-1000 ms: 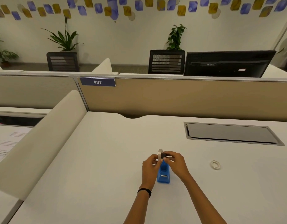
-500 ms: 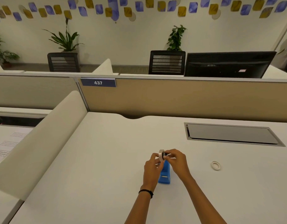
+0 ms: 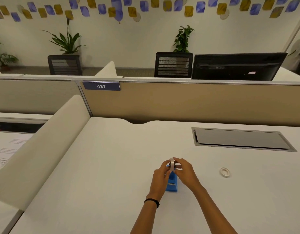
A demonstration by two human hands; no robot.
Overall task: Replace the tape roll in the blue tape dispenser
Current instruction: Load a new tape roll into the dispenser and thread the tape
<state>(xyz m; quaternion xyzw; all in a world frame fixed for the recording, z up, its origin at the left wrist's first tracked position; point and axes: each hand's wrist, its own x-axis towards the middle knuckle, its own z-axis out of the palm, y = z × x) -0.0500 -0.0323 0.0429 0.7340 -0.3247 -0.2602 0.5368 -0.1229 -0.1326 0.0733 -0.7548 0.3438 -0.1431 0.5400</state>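
Lowered: tape roll (image 3: 171, 163) between both hands; second roll (image 3: 224, 171) apart.

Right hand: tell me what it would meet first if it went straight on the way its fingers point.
The right hand points left, fingers already on the tape roll above the blue tape dispenser. Straight on, it would likely meet the left hand just beyond, though depth is unclear.

I am seeing the blue plastic tape dispenser (image 3: 171, 184) sitting on the white desk (image 3: 103, 166), the small spent tape ring (image 3: 224, 172) lying well apart to its right, the grey metal cable hatch (image 3: 240, 139) lying behind that.
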